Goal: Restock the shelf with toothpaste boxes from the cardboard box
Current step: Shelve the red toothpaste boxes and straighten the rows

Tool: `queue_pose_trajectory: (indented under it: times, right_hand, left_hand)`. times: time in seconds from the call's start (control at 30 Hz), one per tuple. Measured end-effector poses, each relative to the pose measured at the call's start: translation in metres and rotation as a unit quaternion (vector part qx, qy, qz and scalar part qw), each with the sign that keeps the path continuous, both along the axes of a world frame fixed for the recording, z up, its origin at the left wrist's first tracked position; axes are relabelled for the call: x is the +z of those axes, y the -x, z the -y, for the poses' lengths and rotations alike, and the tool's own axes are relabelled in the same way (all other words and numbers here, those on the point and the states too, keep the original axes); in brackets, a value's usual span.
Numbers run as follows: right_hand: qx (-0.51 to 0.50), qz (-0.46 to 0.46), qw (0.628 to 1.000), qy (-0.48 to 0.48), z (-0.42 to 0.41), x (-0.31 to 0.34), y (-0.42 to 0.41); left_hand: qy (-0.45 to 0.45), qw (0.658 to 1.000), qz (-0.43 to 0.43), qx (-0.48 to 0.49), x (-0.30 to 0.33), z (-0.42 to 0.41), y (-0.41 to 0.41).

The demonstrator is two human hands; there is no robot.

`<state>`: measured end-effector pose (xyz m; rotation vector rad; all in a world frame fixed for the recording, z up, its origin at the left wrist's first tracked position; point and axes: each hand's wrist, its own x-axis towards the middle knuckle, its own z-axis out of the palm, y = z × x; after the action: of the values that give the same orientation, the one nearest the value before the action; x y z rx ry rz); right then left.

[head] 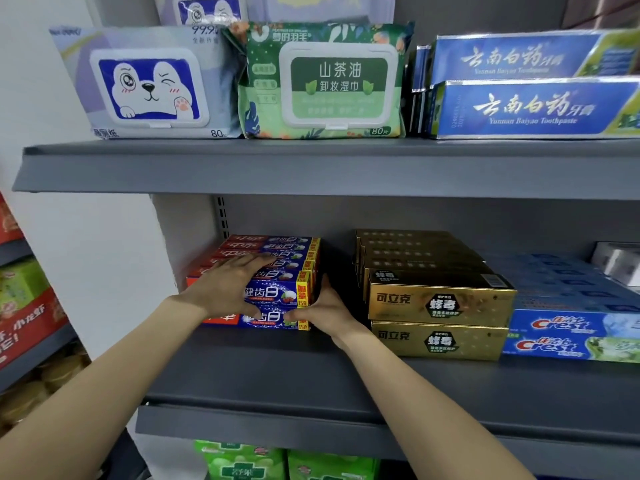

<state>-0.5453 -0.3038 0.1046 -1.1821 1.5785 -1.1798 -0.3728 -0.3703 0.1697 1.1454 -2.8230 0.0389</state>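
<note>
Red-and-blue toothpaste boxes are stacked in two layers at the left of the grey middle shelf. My left hand lies over the front upper box, fingers spread across its top and thumb against its face. My right hand presses against the right end of the stack, thumb on the front of the lower box. The cardboard box is out of view.
Gold toothpaste boxes stand right of the stack, then blue Crest boxes. The upper shelf holds wet-wipe packs and blue Yunnan Baiyao boxes. Green packs sit below. Another rack stands at the left.
</note>
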Motion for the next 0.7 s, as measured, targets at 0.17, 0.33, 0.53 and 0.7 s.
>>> queue_pose_trajectory:
  times: [0.17,0.33,0.53,0.7]
  right_hand:
    - [0.012,0.005,1.000,0.008,0.000,0.001,0.001]
    - [0.023,0.010,1.000,-0.001,0.000,0.001,0.003]
    - [0.046,0.018,0.999,0.005,0.000,0.005,0.004]
    - [0.019,0.212,0.972,0.097,-0.003,0.024,0.005]
  left_hand:
    - [-0.011,1.000,0.003,-0.003,0.002,0.000,0.000]
    - [-0.013,1.000,0.002,-0.005,0.000,0.004,-0.001]
    - [-0.145,0.985,-0.094,0.014,0.014,0.000,-0.006]
    - [-0.084,0.964,-0.210,0.141,0.022,0.027,-0.009]
